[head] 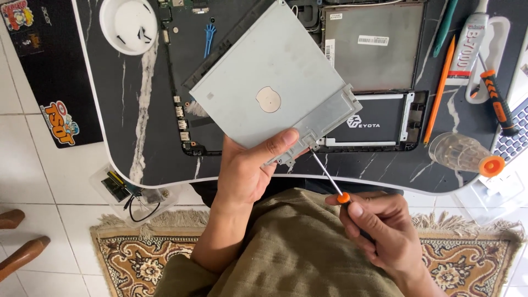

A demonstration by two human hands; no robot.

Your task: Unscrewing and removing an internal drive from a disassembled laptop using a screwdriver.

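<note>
A white barcode label (373,40), a narrow rectangle with black bars, sits near the upper edge of the grey rectangular panel (374,47) at the top of the table (126,99). A second, smaller white label (336,16) lies at that panel's upper left corner, and a slim white strip label (328,52) runs down its left edge. On the black mat (44,71) at the left there are two bright stickers: one red and yellow at the top corner (17,15), one orange, white and blue lower down (59,122). At the upper right lies a grey-white glue tube (468,44) with dark print. A clear plastic box (129,192) rests on the floor below the table edge.
</note>
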